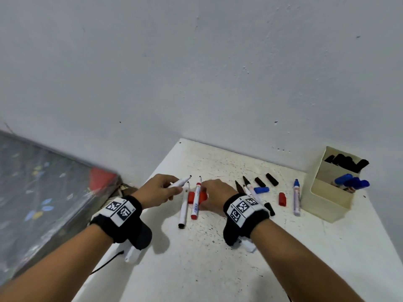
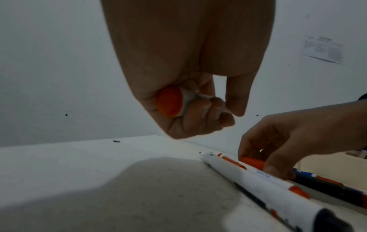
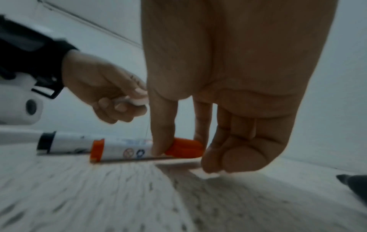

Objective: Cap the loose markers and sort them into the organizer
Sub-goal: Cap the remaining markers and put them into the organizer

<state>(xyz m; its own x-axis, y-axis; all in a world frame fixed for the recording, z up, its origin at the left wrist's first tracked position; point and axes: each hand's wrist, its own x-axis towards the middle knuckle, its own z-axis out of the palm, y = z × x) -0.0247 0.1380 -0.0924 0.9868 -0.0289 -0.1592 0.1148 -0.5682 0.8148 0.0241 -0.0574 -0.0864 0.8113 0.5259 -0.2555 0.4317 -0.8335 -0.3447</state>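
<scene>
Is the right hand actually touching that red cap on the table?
Touching. In the right wrist view, the right hand has a fingertip pressed against the red cap, with another finger behind it; the left wrist view shows the same pinch.

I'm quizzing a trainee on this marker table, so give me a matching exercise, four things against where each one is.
Things:
1. uncapped marker with red end
2. red cap
3. blue-capped markers
4. loose blue cap

Places:
A. lying free on the table, right of the right hand
B. standing in the organizer's front compartment
C. held in the left hand, off the table
D. on the table, under the right hand's fingers

Pairs: 1-C, 2-D, 3-B, 4-A
</scene>
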